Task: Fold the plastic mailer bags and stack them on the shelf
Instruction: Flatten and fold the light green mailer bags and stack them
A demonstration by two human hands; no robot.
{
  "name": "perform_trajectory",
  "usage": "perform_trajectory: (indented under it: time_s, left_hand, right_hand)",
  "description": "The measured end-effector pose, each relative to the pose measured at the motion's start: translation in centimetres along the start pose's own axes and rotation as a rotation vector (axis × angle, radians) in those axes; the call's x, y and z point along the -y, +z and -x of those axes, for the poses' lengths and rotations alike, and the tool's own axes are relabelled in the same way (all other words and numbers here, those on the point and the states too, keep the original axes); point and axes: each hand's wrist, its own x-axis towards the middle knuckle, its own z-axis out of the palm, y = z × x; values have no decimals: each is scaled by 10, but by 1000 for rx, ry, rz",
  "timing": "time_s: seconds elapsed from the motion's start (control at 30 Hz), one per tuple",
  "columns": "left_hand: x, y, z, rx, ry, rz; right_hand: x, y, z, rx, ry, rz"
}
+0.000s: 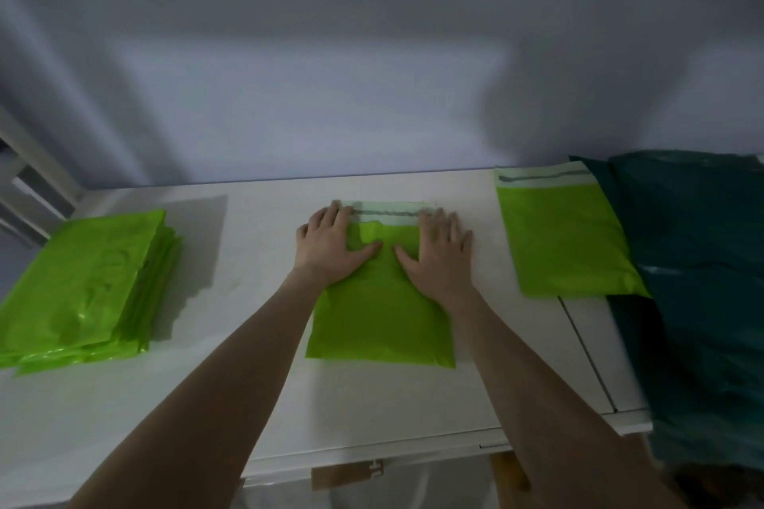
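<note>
Both hands lay flat on a lime-green plastic mailer bag (pixel 378 314) in the middle of the white bench (pixel 256 397). The left hand (pixel 333 246) pressed its upper left part and the right hand (pixel 436 250) its upper right, fingers straight and spread, thumbs pointing toward each other; neither grip closed on anything. Their fingertips reached the pale sealing flap (pixel 386 213) with its grey adhesive strip at the far edge of the bag. The flap was not turned over, so this bag seemed to be at the smoothing stage, just before its fold.

To the left, well apart, stood a stack of green mailers (pixel 89 285), layered unevenly at its near edge; by their shape they looked like the finished ones, though the folds themselves could not be made out. To the right lay another green mailer (pixel 568 240) with its flap open, resting partly on a pile of dark teal bags (pixel 698 281), which probably still waited their turn.

Judging by the piles, a good share of the green ones was done, while the one in hand, its neighbour and the teal pile remained. No shelf could be clearly identified, so the final stacking appeared not yet done.
</note>
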Motion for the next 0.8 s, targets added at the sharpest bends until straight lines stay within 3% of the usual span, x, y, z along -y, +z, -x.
perform_trajectory:
  time_s: [0.13,0.23,0.33,0.47,0.53,0.67,0.8]
  left_hand:
    - [-6,-7,9,22,-34,298]
    - [-6,-21,21,-91,-82,521]
    - [0,-34,30,-138,-199,493]
    - [8,-35,36,41,-393,485]
    - [6,-33,39,96,-468,559]
    - [-2,-29,39,136,-606,935]
    - [0,-27,42,104,-653,1060]
  right_hand:
    - [4,-13,8,-180,25,-111]
    - [3,-31,16,-311,63,-285]
    - [-9,-43,22,-183,203,-451]
    - [-23,-47,36,50,278,-463]
    - [-22,-45,40,64,285,-449]
    - [-12,-42,41,79,340,-500]
    - [-6,-43,39,71,400,-513]
